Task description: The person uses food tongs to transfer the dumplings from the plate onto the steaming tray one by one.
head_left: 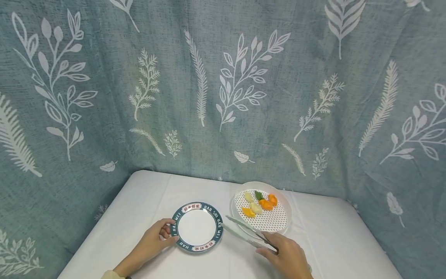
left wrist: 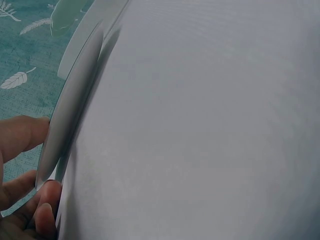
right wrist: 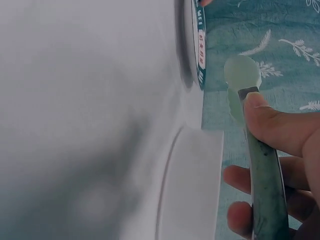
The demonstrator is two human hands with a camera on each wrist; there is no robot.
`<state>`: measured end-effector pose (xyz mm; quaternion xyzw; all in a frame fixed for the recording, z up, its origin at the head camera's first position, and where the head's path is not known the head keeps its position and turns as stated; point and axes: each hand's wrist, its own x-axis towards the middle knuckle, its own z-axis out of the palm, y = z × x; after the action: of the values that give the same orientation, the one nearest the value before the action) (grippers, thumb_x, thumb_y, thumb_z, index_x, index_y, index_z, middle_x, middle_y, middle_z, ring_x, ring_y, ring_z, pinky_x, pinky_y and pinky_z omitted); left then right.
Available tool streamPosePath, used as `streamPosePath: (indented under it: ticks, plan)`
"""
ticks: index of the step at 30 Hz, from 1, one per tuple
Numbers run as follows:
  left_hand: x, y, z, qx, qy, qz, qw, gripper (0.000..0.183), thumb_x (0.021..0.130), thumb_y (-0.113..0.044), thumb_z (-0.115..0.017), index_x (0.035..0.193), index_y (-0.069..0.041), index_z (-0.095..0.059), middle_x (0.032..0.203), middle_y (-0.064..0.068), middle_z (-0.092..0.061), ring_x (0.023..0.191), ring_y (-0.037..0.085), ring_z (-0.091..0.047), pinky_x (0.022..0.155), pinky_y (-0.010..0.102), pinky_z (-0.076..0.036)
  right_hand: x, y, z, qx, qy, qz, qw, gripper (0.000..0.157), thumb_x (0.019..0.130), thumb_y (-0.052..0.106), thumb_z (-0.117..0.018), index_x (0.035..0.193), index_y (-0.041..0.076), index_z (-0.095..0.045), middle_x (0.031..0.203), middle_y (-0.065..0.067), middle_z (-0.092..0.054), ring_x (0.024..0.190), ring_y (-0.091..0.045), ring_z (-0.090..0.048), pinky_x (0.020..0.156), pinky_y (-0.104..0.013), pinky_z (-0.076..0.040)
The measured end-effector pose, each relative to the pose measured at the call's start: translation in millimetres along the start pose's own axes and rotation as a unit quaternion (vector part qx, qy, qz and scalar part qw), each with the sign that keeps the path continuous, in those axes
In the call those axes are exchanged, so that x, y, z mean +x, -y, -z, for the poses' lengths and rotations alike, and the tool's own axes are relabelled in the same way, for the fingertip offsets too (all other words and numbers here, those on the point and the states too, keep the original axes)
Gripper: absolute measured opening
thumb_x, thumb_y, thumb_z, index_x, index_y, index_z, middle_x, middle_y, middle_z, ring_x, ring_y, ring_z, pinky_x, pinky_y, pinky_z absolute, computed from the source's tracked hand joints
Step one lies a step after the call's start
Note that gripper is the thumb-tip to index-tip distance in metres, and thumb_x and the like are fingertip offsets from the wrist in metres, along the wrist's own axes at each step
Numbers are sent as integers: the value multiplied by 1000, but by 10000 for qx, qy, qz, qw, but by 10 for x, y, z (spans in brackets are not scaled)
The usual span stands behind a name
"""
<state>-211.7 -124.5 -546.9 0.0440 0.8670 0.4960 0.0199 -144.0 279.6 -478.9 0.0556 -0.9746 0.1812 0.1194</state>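
A round white plate (head_left: 196, 227) with a dark green lettered rim sits left of the middle of the table. My left hand (head_left: 153, 239) pinches its left edge; in the left wrist view the plate (left wrist: 75, 105) appears edge-on between the fingers. My right hand (head_left: 287, 254) holds tongs (right wrist: 267, 180) with pale green tips, thumb on one arm and fingers round the other. The tong tips point left toward the plate's right rim, spread apart, with nothing between them. Behind them stands a round white basket (head_left: 286, 203) with a perforated base.
Small pieces lie in the basket: orange ones (head_left: 266, 204), a yellow one (head_left: 248, 212), pale ones (head_left: 256, 208) and a green one (head_left: 258, 195). A white cloth covers the table (head_left: 139, 193). A leaf-patterned curtain (head_left: 209, 97) hangs behind and at both sides.
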Motion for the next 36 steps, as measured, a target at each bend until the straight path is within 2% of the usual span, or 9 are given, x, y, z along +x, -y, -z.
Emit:
streamPosePath:
  ticks: [5,7,10,14,19,24,31,36]
  plan:
    - [2,9,1,48,-9,-3,10000,57,84,-29,-87,132,-11,-62,94,-2,-56,84,14,-52,68,25,-46,-26,51,-107,161,422,-72,9990,59,77,54,-84,122,17,-77,99,13,-73,69,-3,-50,66,-29,-47]
    - [6,15,-3,54,-13,-17,10000,56,84,-29,-86,132,-11,-62,94,-2,-56,84,14,-52,68,25,-47,-31,75,-141,206,623,-126,9978,61,77,56,-83,122,16,-77,99,12,-73,70,-4,-49,66,-30,-47]
    - [17,25,-12,47,-17,-24,10000,56,84,-29,-86,132,-12,-63,94,-3,-56,84,14,-53,68,24,-47,-45,106,-181,220,849,-77,9961,64,78,61,-80,123,16,-76,90,14,-68,70,-5,-48,65,-30,-44]
    - [27,38,-16,52,-31,-56,10000,55,85,-28,-86,132,-12,-63,94,-3,-56,85,14,-53,69,24,-47,-82,112,-228,306,941,160,9950,64,79,63,-77,125,18,-75,81,17,-57,68,-4,-46,62,-28,-38]
    - [28,43,-21,50,-48,-49,10000,55,84,-28,-86,132,-12,-63,94,-3,-56,85,14,-53,69,25,-47,-104,107,-298,397,952,334,9941,64,81,64,-75,125,17,-75,84,18,-59,69,-2,-46,63,-27,-40]
    - [25,43,-31,59,-43,-24,10000,55,85,-27,-86,132,-12,-63,94,-3,-56,85,14,-52,68,25,-46,-99,154,-366,451,1180,-63,9920,70,79,67,-75,126,15,-75,78,16,-56,67,-5,-46,63,-29,-39]
    - [43,32,-24,104,-71,3,9999,55,84,-28,-86,132,-12,-63,94,-3,-56,85,14,-53,69,25,-47,-120,214,-406,358,1043,-214,9937,70,78,66,-76,126,15,-75,73,15,-53,65,-6,-46,61,-28,-38]
    - [46,15,-19,114,-18,-1,9999,55,85,-28,-86,133,-13,-62,94,-4,-56,85,14,-53,69,25,-47,-124,246,-426,106,1309,-514,9900,72,78,66,-76,128,15,-73,68,10,-50,65,-9,-43,61,-29,-37]
